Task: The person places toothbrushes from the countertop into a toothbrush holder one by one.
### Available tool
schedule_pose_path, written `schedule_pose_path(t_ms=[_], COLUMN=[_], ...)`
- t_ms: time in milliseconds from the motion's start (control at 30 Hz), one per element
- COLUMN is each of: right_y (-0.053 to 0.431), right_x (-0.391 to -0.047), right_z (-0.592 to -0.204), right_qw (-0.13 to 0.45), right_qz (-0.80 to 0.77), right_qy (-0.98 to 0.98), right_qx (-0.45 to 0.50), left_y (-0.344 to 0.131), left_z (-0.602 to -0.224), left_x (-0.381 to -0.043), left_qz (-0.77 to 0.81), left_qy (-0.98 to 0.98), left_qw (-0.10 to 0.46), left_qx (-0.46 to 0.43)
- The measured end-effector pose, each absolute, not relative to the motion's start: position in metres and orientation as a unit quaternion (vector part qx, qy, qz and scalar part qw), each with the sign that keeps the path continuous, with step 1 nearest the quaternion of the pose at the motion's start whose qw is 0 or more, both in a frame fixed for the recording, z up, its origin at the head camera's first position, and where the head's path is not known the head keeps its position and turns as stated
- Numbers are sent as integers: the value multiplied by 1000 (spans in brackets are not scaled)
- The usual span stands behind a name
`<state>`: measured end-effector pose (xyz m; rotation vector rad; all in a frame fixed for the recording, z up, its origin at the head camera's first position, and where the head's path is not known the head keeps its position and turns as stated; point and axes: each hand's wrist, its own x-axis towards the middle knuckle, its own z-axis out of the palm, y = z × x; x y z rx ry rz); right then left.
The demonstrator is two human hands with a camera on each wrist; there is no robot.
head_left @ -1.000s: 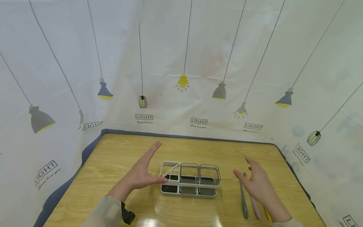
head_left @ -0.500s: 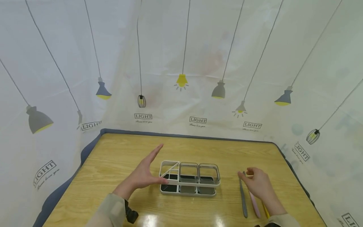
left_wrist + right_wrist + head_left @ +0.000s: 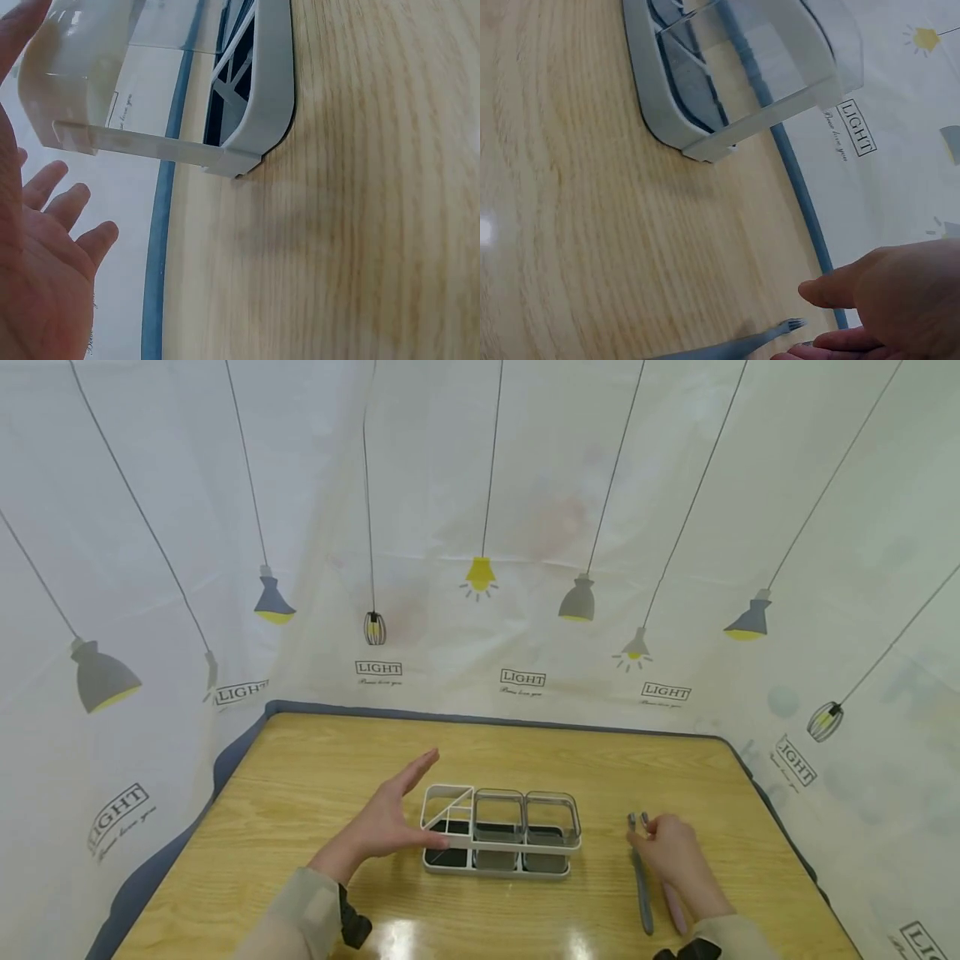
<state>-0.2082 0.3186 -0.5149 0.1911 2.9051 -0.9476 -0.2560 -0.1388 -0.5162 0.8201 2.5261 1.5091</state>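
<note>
Head view: left hand (image 3: 390, 822) released, fingers spread, thumb by the rack (image 3: 525, 850) — contact unclear. Right hand (image 3: 678, 860) is bent over the grey utensil (image 3: 642, 893) and pink utensil (image 3: 675, 910); can't tell if it grasps either. For a clean pick-up, I'd pinch one alone and not drag its neighbour. Rack stands between the hands, nearer the left. Left wrist: rack just beside the spread fingers. Right wrist: grey utensil near the thumb — rack well apart.

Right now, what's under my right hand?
From above, a pink handle pokes out from under your right hand, its upper part covered. A gray handle lies alongside, also partly covered. Anything else there is hidden.
</note>
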Motion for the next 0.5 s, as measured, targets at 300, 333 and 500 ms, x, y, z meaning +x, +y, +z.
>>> schedule_pose_path(t_ms=[300,333,500], right_y=[319,319,318], right_x=[-212,-212,-213], right_z=[-530,-531,-538], right_qw=[40,41,42], right_qz=[-279,-278,-287], right_qy=[958,958,955], right_qx=[54,55,59], left_y=[-136,-136,-135], left_z=[-522,-523,-525], left_x=[-260,-260,-259], left_qz=[520,522,522], left_qy=[806,805,806], left_qw=[67,70,76], left_qx=[275,274,270])
